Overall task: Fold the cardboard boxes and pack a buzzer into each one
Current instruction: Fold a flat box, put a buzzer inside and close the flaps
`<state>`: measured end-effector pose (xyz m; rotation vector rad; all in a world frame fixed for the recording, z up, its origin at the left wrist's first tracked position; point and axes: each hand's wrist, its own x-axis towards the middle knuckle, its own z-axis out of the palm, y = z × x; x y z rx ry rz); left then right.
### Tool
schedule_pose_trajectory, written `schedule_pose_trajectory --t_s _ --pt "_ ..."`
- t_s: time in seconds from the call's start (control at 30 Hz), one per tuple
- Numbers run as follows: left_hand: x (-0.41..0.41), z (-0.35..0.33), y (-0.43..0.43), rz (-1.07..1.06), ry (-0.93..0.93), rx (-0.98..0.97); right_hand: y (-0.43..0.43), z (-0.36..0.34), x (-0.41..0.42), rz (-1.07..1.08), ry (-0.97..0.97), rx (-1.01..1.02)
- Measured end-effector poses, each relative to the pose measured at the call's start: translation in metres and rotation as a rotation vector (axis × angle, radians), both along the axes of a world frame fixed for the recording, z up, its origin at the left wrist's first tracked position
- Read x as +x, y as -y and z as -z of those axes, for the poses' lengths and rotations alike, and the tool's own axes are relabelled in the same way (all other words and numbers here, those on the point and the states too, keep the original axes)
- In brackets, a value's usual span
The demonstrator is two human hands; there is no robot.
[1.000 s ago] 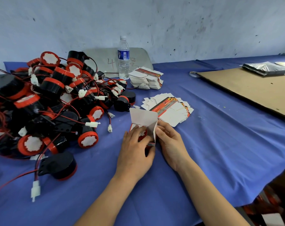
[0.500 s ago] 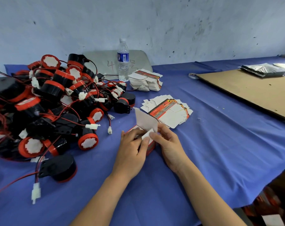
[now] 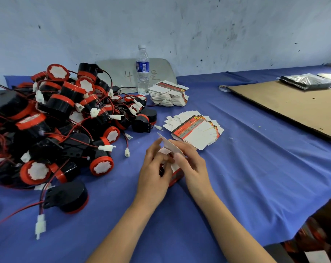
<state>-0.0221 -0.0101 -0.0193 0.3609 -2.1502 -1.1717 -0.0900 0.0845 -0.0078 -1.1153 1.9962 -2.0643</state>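
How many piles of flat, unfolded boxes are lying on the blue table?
2. One neat stack sits right of the water bottle; one fanned pile lies just beyond the box being folded. More may hide behind the buzzer heap.

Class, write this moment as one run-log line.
phase: folding box | left hand: holds box | right hand: pinches flap | buzzer pile: untouched

Surface [image 3: 255, 177], draped in blue cloth. Left: heap of black-and-red wired buzzers [image 3: 62, 118]; one loose buzzer [image 3: 68, 198] nearer the front edge. Back: upright water bottle [image 3: 142, 73]; squared stack of flat box blanks [image 3: 169, 93]; fanned stack [image 3: 196, 130] nearer centre. Centre: part-folded cardboard box [image 3: 177, 175]. Right: brown cardboard sheet [image 3: 293, 105], tape roll [image 3: 223, 88] at its corner.
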Motion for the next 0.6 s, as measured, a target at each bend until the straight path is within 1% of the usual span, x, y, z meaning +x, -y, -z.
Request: schedule_pose_trajectory --t_s 0.07,0.13,0.2,0.27,0.33,0.4,0.5,0.6 --pt "-0.002 0.003 0.003 -0.015 0.011 0.015 0.002 -0.003 0.0 0.03 0.062 -0.059" --pt "-0.004 0.005 0.002 -0.035 0.04 0.046 0.006 -0.01 -0.002 0.054 0.128 -0.074" --pt "-0.004 0.007 0.002 -0.045 0.038 0.03 0.012 -0.019 -0.003 0.035 0.188 -0.085" --pt "-0.003 0.006 0.002 -0.056 0.004 -0.023 0.017 -0.026 -0.005 -0.009 0.213 -0.069" --pt "-0.001 0.003 0.0 -0.077 0.004 -0.007 0.019 -0.03 -0.006 -0.054 0.217 -0.003" --pt "-0.001 0.003 0.0 -0.099 0.029 0.055 0.018 -0.03 -0.006 -0.056 0.175 0.093" --pt "-0.002 0.004 0.0 -0.122 0.007 0.14 0.016 -0.022 -0.004 -0.01 0.049 0.222" --pt "-0.002 0.003 -0.003 -0.144 -0.021 0.206 0.012 -0.018 -0.004 0.06 -0.039 0.249"
